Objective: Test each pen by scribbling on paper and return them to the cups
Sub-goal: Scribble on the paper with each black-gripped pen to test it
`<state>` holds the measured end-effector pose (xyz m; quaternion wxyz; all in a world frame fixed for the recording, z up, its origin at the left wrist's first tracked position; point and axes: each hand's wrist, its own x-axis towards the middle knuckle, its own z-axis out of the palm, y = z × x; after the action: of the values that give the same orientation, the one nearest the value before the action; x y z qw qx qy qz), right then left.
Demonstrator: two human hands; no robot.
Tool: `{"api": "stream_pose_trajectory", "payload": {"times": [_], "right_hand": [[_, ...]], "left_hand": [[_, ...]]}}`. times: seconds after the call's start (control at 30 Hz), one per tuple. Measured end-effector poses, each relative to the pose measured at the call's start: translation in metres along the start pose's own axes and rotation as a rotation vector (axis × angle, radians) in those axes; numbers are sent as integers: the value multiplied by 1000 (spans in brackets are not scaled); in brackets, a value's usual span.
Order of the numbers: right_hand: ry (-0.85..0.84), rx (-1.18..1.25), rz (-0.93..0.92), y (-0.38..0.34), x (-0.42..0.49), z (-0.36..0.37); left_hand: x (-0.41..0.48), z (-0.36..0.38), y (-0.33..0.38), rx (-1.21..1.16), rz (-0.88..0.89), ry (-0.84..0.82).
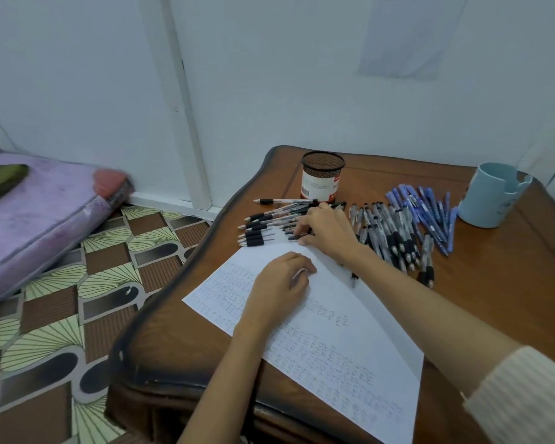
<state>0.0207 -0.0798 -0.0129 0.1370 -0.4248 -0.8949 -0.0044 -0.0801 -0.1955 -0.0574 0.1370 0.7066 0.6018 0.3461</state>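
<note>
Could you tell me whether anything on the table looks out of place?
A lone pen lies at the paper's edge, below the right forearm, apart from the other pens. Nothing looks spilled.

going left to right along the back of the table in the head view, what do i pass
mesh cup → pile of black-grip pens → blue pens → light blue mug
</note>
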Motion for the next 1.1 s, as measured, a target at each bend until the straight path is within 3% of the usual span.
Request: {"api": "stream_pose_trajectory", "payload": {"times": [0.13,0.27,0.4,0.5,0.57,0.73,0.8,1.1], "right_hand": [[75,166,-2,17,-11,3],[220,867,161,21,-34,-19],[508,1178,418,30,-61,-39],[634,1568,563,41,-84,-53],[677,1830,609,49,-98,-59],[663,2226,599,56,-120,-57],[644,2319,642,51,-126,-59],[455,2318,754,28,-136,-39]], "left_hand": [[0,0,-1,4,1,-3],[1,1,-1,9,-19,-17],[1,0,-1,14,-27,-19],[-1,1,-1,-2,-30,-5],[-1,1,0,-8,-31,-1],[-1,1,-1,-15,-35,-3],[0,1,-1,-15,-44,-6],[0,0,1,-6,-56,-26]]}}
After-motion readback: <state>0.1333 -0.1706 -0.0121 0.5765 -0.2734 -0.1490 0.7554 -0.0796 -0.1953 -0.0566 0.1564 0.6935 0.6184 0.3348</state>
